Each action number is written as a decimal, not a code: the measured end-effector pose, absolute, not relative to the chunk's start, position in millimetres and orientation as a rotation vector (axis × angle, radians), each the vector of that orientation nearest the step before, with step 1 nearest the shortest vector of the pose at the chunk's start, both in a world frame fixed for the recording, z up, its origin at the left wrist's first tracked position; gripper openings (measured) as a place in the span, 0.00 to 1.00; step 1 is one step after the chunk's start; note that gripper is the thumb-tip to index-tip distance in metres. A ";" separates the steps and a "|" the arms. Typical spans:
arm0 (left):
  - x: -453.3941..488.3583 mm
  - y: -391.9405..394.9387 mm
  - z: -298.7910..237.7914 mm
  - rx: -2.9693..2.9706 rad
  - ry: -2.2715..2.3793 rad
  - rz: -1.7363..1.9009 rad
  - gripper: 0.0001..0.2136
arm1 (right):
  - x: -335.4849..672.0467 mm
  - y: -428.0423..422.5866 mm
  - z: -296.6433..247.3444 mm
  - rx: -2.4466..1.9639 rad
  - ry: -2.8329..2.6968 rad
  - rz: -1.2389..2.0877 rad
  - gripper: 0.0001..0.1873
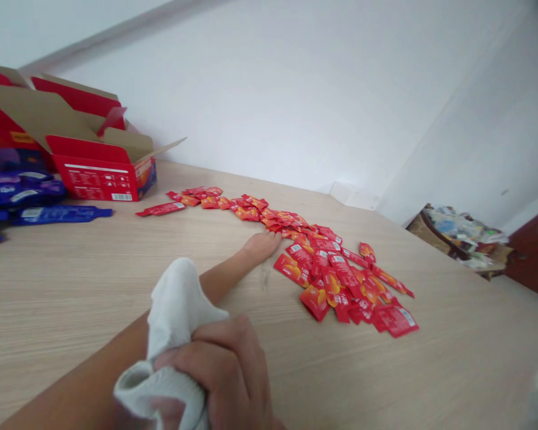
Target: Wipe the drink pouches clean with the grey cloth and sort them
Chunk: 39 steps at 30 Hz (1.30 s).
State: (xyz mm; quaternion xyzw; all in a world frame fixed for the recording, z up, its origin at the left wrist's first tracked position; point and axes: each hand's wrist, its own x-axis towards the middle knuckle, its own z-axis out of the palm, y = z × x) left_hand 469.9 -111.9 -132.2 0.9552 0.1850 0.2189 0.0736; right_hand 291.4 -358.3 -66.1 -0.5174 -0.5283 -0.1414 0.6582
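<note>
My left hand point(262, 246) reaches across the table, palm down, at the near edge of a long spread of red and orange sachets point(291, 221). Its fingertips touch or almost touch the sachets; how far they are curled is hard to make out. Closer to me, my right hand point(235, 364) is closed around a crumpled white cloth point(174, 304), one end sticking up above the fist. The cloth lies in front of my left forearm. More red sachets point(341, 280) overlap in a wide heap to the right of my left hand.
Open red cardboard boxes point(98, 173) stand at the back left against the white wall point(296, 89). Blue packets point(58, 213) lie before them. Past the right side of the wooden table point(430, 370), a carton of crumpled wrappers point(466, 230) stands lower down.
</note>
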 end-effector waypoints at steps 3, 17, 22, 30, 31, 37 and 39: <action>436.9 -117.6 -128.9 2.749 0.632 0.684 0.17 | 310.2 -367.4 -64.4 -1.145 -1.415 -0.183 0.10; 117.8 -217.8 -109.2 1.941 0.884 0.769 0.23 | 341.1 -358.0 -71.8 -1.195 -1.438 -0.159 0.07; 57.0 -267.3 -130.8 1.812 0.760 0.653 0.25 | 345.4 -348.7 -80.7 -1.340 -1.428 -0.091 0.06; 56.7 -293.5 -129.6 2.100 0.663 0.604 0.33 | 347.3 -342.5 -92.6 -1.464 -1.530 0.047 0.10; 58.9 -292.7 -122.6 2.143 0.648 0.591 0.33 | 347.6 -342.6 -93.0 -1.472 -1.541 0.059 0.10; 44.6 -286.4 -99.3 2.509 0.584 0.471 0.33 | 349.5 -341.3 -93.9 -1.521 -1.564 0.116 0.11; 34.9 -291.9 -103.5 2.836 0.545 0.577 0.29 | 349.9 -340.9 -94.3 -1.534 -1.570 0.126 0.11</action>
